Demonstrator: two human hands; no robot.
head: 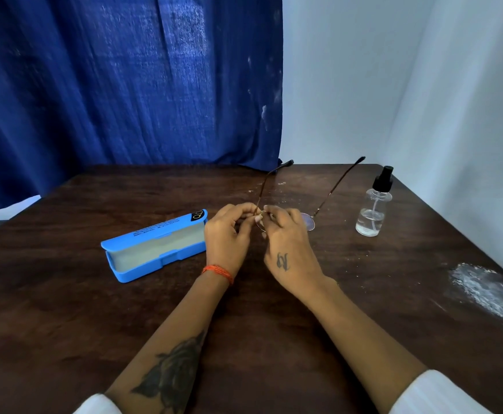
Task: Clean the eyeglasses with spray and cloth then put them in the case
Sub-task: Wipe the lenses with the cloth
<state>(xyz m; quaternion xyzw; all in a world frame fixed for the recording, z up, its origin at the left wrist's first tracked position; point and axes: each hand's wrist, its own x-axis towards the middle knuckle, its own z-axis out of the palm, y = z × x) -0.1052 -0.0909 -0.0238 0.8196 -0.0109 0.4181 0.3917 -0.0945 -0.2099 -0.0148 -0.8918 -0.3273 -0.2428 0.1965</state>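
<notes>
Thin-framed eyeglasses [310,221] are held above the middle of the dark wooden table [65,309], temples unfolded and pointing away from me. My left hand [228,234] and my right hand [289,246] pinch the frame around the left lens, fingertips touching. The right lens shows past my right hand. No cloth is visible; one may be hidden between the fingers. An open blue glasses case [154,249] with a pale lining lies left of my hands. A clear spray bottle [373,207] with a black pump top stands upright to the right.
A blue curtain [124,85] hangs behind the table, and a white wall [408,85] stands to the right. White powdery residue [489,291] marks the table's right edge. Small crumbs are scattered near the glasses.
</notes>
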